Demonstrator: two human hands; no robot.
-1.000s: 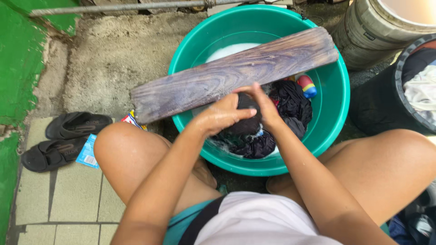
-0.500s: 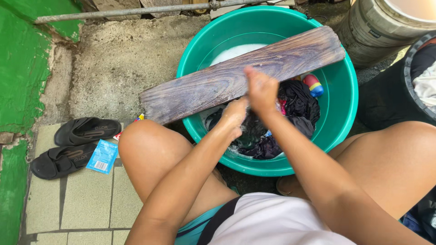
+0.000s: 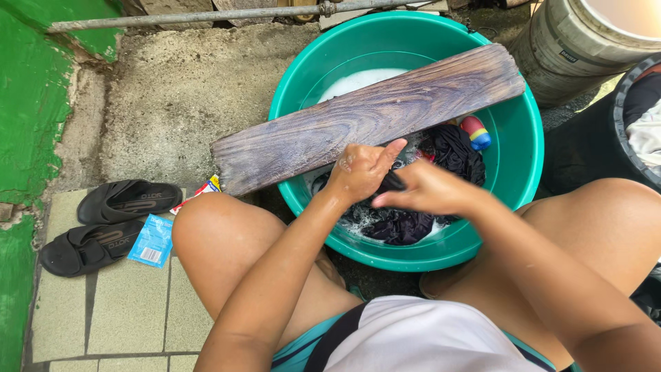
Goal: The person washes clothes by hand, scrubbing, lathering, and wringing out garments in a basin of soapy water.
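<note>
Below both hands sits the green basin (image 3: 523, 172), a wooden board (image 3: 365, 117) just beyond them. Left hand (image 3: 358, 172) and right hand (image 3: 427, 189) each grip the dark wet cloth (image 3: 396, 224); soapy fingers might slip.

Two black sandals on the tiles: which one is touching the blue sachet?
The lower sandal, nearer the person: the blue sachet lies against its toe end. The upper sandal sits apart from it.
</note>
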